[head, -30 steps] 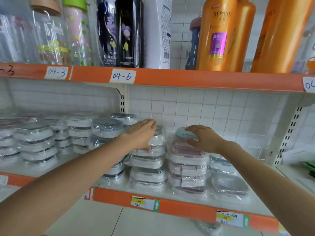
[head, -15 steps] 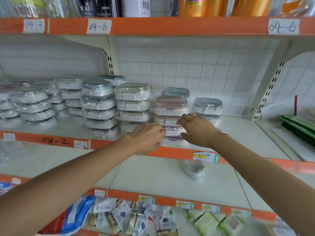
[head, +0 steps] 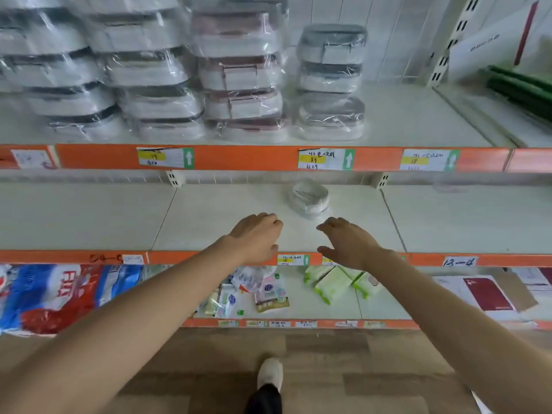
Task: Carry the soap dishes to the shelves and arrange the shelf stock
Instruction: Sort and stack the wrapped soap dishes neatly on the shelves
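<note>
Both hands dropped — left hand (head: 258, 236), right hand (head: 348, 242) near lone soap dish (head: 309, 198).

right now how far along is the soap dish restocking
Looks done: wrapped soap dish stacks stand in rows on the upper shelf. In hand: nothing; the left hand and right hand reach toward one loose wrapped soap dish on the middle shelf. Left: probably stacking that one.

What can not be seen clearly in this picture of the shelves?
- Head view: upper soap dish stacks are motion-blurred and cut off by the top edge.
- Price tags: handwriting too small to read.
- Lone wrapped dishes on the middle shelf: glare from the wrap hides their count.
- Left hand and right hand: palms face away.
</note>
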The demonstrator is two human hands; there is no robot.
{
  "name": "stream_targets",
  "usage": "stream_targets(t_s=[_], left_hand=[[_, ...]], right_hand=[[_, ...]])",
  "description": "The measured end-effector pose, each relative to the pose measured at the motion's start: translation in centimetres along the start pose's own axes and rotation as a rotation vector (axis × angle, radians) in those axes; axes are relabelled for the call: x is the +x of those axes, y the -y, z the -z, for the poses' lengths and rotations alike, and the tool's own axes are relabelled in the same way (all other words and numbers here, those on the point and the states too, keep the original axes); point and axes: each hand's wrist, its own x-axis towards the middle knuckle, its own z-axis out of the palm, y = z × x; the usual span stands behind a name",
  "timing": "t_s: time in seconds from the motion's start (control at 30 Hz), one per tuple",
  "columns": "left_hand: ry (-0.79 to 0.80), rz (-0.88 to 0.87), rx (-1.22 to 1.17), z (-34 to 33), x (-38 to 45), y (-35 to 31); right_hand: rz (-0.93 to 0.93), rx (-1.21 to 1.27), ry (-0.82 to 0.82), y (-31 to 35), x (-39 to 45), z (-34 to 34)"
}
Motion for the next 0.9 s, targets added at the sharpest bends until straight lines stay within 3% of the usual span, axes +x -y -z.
stream_targets(t_s=[0.23,0.43,0.6,0.8,0.9], left_hand=[[-0.036,0.139,-0.110,-8.9,8.9,1.9],[-0.140,0.132,-0.081,-14.5,16.0,4.8],[-0.206,0.119,-0.063,-17.0,20.9,6.4],[-0.248,0.084,-0.172,-16.8,26.5,5.9],[-0.156,-0.015,-0.212,-16.1,28.2,4.3]], right_hand=[[-0.189,0.162,-0.134,-5.0,8.7,-9.1],[-0.249,0.271,-0.363,-8.5,18.3,-11.1],[-0.338,0.268,-0.302,-10.1,24.1,-12.0],[-0.461,0.417,-0.485,-14.4,21.8,-12.6],[-0.568,0.423,-0.492,-16.9,18.6,-13.4]])
